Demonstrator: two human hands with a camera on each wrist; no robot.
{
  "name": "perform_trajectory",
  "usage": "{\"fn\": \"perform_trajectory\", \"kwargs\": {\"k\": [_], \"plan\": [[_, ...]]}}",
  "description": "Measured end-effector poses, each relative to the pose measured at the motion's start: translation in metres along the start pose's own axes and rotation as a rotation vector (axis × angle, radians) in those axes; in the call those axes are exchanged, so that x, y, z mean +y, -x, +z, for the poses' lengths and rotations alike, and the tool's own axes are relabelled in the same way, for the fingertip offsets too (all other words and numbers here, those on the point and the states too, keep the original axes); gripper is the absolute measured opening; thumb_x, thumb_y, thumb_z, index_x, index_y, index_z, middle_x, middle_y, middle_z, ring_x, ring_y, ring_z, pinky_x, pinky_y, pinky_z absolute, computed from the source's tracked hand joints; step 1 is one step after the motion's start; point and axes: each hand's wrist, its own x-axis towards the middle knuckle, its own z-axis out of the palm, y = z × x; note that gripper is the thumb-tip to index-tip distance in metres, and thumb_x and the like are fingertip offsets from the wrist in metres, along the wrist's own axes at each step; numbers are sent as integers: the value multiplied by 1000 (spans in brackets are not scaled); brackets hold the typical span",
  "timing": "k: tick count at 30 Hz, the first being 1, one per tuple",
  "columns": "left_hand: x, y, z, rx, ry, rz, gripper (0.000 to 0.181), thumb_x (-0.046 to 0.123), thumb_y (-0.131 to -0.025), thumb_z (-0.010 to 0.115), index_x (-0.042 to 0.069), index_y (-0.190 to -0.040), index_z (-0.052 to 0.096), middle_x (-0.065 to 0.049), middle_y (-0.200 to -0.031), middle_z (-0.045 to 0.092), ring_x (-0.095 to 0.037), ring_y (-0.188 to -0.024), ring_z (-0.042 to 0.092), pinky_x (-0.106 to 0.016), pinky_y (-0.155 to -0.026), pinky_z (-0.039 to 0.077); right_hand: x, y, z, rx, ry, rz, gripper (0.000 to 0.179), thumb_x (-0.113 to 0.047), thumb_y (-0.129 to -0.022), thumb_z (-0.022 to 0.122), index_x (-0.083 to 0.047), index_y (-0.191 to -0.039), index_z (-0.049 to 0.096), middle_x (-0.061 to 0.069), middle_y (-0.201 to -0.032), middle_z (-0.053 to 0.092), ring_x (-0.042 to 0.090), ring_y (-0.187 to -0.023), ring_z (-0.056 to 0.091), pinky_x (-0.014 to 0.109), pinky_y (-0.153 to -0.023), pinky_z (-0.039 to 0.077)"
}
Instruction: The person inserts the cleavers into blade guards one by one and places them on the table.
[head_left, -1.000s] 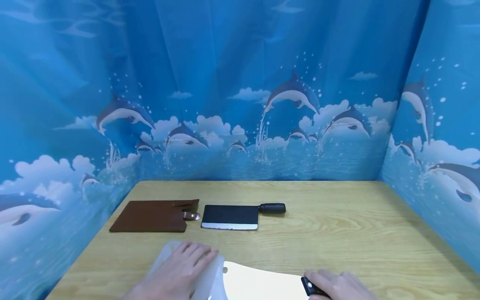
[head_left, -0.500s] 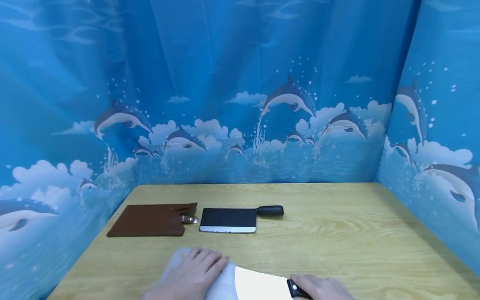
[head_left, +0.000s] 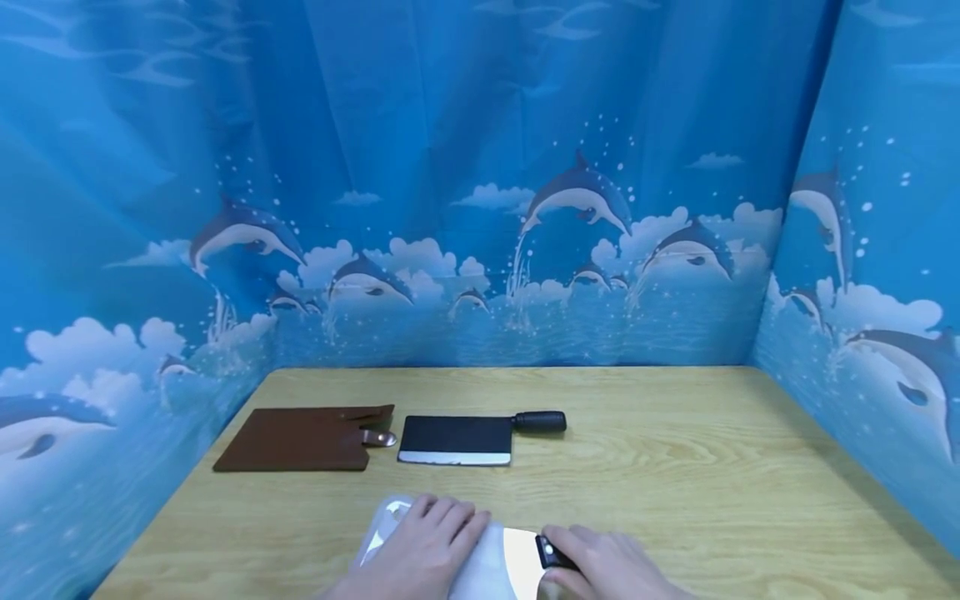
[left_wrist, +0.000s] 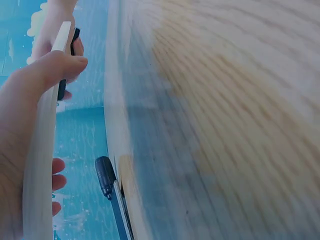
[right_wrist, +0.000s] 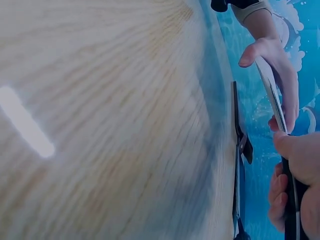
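At the front of the table, my left hand grips a whitish translucent knife sheath. The left wrist view shows its thumb on one side of the sheath and fingertips on the other. My right hand holds a knife by its black riveted handle. Most of the blade is inside the sheath; only a short bright strip of blade shows beside the handle. In the right wrist view, the fingers are curled round the handle. Both hands hold the knife and sheath above the tabletop.
A black cleaver with a pale cutting edge lies further back on the wooden table. Left of it lies a brown leather sheath with a snap strap. A blue dolphin-print curtain surrounds the table's back and sides.
The blade has slid deeper into the sheath, so less of it shows. The right hand has moved left and the left hand right, bringing them closer. The view has shifted slightly.
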Motion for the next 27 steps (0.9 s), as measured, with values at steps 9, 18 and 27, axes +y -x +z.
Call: {"fn": "perform_trajectory", "kwargs": {"k": [9,18,27], "plan": [[-1,-6,-3,-163,159,-148,110,92,-63,33,16,-143,36,0,-134,47,-20,-119,45,-52,-98,38,5,-15,11,226,113,-153,34,-39,-87,61,-11,-106,64,-3,-82,65,-1,-67,53,20,-53,43],[-10,0,7,-52,76,-120,113,92,-62,36,13,-144,34,-3,-132,46,-21,-119,44,-55,-98,36,8,-25,15,293,101,-117,29,-39,-80,68,-17,-99,68,-7,-85,69,1,-72,59,23,-58,46],[-28,5,9,95,-132,-85,110,80,-55,62,7,-135,43,-5,-123,52,-20,-109,49,-46,-91,42,10,-42,9,220,90,-67,35,-41,-82,66,-15,-104,68,-3,-92,70,7,-77,62,24,-62,47]]}}
